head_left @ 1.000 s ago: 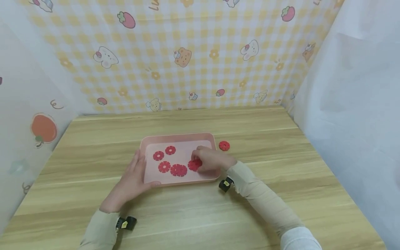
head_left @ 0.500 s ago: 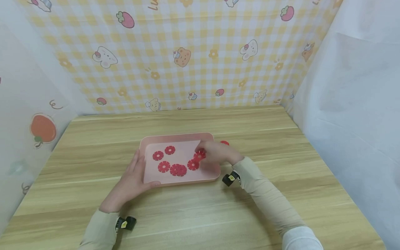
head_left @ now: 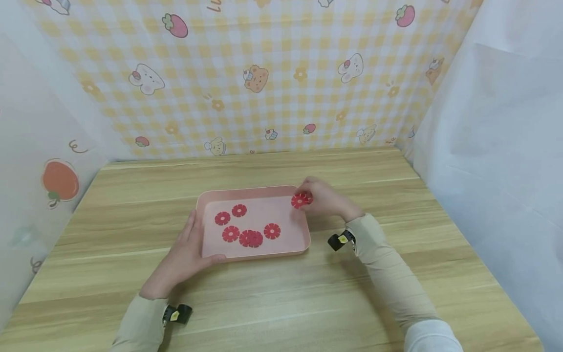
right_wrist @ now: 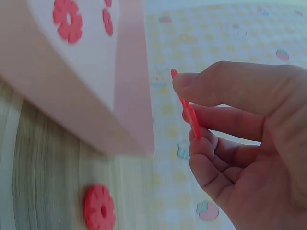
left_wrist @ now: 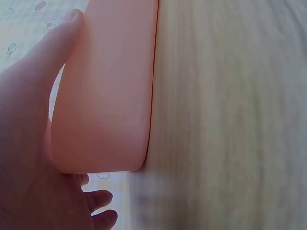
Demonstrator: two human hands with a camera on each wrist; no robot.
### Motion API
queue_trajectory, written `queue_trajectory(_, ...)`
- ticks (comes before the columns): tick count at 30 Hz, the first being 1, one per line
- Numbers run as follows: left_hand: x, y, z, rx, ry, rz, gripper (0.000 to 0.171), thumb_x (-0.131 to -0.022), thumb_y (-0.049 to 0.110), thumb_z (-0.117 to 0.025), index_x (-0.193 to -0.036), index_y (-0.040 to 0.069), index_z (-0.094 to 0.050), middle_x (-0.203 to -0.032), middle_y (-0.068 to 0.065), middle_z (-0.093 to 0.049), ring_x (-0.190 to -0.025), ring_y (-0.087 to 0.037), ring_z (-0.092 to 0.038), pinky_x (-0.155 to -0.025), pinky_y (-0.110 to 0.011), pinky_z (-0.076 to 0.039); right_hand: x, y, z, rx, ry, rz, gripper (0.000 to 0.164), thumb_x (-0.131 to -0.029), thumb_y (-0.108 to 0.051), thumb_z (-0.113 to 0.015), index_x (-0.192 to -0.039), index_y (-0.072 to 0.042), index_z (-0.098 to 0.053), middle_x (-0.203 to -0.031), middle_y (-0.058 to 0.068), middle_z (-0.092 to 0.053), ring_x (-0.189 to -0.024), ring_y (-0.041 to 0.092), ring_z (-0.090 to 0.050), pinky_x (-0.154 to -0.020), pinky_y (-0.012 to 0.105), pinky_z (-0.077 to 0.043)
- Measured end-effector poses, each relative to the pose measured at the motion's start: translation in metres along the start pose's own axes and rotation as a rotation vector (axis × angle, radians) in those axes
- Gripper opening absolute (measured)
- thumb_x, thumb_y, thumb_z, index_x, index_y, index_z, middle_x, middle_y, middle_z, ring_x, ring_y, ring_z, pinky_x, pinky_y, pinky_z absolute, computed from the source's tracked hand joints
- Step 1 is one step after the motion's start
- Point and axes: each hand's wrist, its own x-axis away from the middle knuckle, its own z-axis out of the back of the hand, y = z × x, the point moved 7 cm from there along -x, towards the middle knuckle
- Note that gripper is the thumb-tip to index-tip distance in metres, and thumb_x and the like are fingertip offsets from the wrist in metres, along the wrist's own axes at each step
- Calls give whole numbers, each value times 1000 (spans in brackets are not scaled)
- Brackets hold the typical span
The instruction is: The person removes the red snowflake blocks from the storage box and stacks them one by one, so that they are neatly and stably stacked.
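Observation:
A shallow pink tray [head_left: 264, 253] lies on the table, with several red notched interlocking discs [head_left: 230, 233] on its floor; two of them overlap near the front. My left hand [head_left: 182, 256] rests on the tray's front-left corner, its fingers straight along the left side and its thumb along the front rim. My right hand [head_left: 323, 198] pinches a red interlocking disc [head_left: 300, 200] at the tray's far-right corner. Seen edge-on in the right wrist view, the held disc [right_wrist: 192, 120] looks like two overlapping layers. Another disc [right_wrist: 99, 208] lies on the table outside the tray; my right hand hides it in the head view.
The wood-grain table [head_left: 264, 303] meets a yellow-checked cloth [head_left: 281, 107] at the back. White sheets [head_left: 497, 146] stand along the right, and a pale printed sheet [head_left: 48, 132] along the left.
My right hand has moved from the tray's right inner part up and right to its far-right edge, carrying the disc; one disc stays behind there. My left hand and the tray keep still.

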Motion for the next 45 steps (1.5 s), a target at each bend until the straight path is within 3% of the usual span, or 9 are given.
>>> queue_trajectory(5,-1,0,0,9,8,2,128,-69,64,-73,-152,1,2,-158,-24,-2,-144,-44,-7,-104,-70,-24,3,17,12,14,68,-15,36,-77,-9,-75,-111,0,-68,-101,10,-59,-89,22,-55,-79,34,-51)
queue_trajectory(10,1,0,0,33,35,-7,129,-68,63,-75,-152,2,2,-156,-24,-10,-140,-43,-14,-104,-68,-28,5,31,18,17,75,-49,35,-78,-10,-72,-111,1,-67,-104,12,-59,-91,23,-55,-81,37,-50)
queue_trajectory(18,1,1,1,31,46,-20,130,-68,62,-75,-151,-1,3,-154,-25,-14,-136,-42,-19,-104,-67,-30,8,57,6,-3,28,-150,37,-78,-10,-75,-112,0,-66,-108,14,-58,-93,25,-54,-83,38,-49)
queue_trajectory(26,5,0,4,32,71,-31,129,-65,59,-79,-151,-2,-4,-144,-22,-28,-122,-36,-32,-96,-62,-40,4,72,-15,-44,-10,-153,41,-78,-12,-76,-115,0,-65,-105,12,-56,-91,22,-54,-80,32,-50)
queue_trajectory(45,0,-2,-2,16,45,-16,129,-67,64,-75,-151,-3,-3,-149,-23,-21,-128,-40,-28,-98,-67,-37,6,82,-25,-29,-7,-167,40,-79,-10,-75,-116,1,-64,-104,12,-55,-92,22,-52,-82,34,-47)
